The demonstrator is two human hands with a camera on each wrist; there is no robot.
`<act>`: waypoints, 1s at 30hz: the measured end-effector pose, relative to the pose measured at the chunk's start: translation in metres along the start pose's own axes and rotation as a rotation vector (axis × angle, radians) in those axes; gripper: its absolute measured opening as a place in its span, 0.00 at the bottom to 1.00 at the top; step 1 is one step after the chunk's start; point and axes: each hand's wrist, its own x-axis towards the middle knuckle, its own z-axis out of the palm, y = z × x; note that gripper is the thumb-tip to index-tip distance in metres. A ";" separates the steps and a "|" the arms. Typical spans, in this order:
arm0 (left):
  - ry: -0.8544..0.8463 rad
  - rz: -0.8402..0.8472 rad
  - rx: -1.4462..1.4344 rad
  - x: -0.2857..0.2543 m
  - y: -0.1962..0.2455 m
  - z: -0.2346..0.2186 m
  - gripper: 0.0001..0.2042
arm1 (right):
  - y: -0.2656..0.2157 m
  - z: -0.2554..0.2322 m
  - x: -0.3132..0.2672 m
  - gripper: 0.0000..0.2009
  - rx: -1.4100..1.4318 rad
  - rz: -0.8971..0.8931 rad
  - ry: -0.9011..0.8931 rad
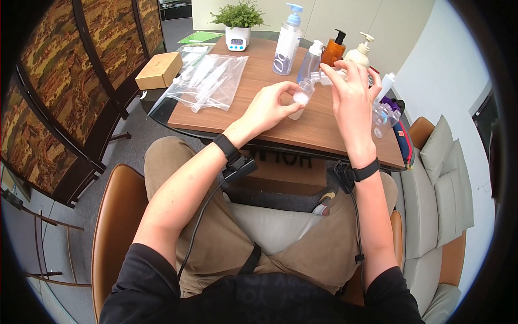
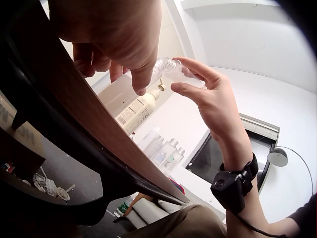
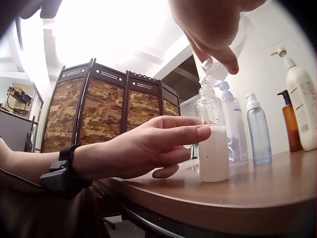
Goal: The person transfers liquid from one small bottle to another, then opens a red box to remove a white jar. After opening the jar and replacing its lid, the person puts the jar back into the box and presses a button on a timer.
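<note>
My left hand (image 1: 268, 106) grips an upright clear bottle (image 3: 214, 161) near the table's front edge, thumb and fingers around its side. Cloudy whitish liquid fills its lower part, with some froth on top. Above it, my right hand (image 1: 353, 100) pinches a second clear bottle (image 1: 326, 79), tilted nearly on its side with its neck towards the left. In the right wrist view, the mouth of this tilted bottle sits right at the mouth of the upright one. The right fingers hide part of the tilted bottle.
Behind the hands stand a blue-topped pump bottle (image 1: 287, 48), a bluish bottle (image 1: 310, 65), an amber pump bottle (image 1: 333, 53) and a cream one (image 1: 358, 55). Several small clear bottles (image 1: 382, 121) are at the right. Left lie a plastic bag (image 1: 221, 81) and a cardboard box (image 1: 158, 72).
</note>
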 end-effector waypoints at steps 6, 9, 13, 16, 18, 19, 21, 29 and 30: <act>0.010 0.017 -0.011 -0.001 0.000 0.001 0.27 | 0.000 -0.001 0.000 0.20 0.003 0.004 0.001; 0.005 0.011 -0.005 -0.001 0.001 0.000 0.28 | 0.000 -0.001 0.000 0.20 0.008 0.004 0.003; 0.011 0.022 0.003 -0.001 0.000 0.001 0.28 | 0.000 -0.002 0.001 0.21 0.006 0.004 0.002; 0.011 0.026 0.000 -0.001 0.000 0.002 0.28 | 0.001 -0.001 0.000 0.21 0.013 0.008 0.002; 0.005 0.018 0.005 -0.001 0.002 0.002 0.28 | 0.001 -0.002 0.000 0.21 0.014 0.007 0.003; 0.009 0.025 0.003 -0.001 0.001 0.002 0.28 | 0.001 -0.002 0.000 0.21 0.014 0.007 0.003; 0.013 0.031 0.001 -0.001 0.001 0.003 0.27 | 0.000 -0.002 0.001 0.21 0.011 0.007 0.004; -0.001 0.002 0.012 -0.003 0.005 0.001 0.24 | 0.001 -0.003 0.001 0.21 0.001 0.003 0.002; -0.001 0.002 0.012 -0.003 0.005 0.001 0.24 | 0.001 -0.003 0.000 0.21 0.001 0.002 0.001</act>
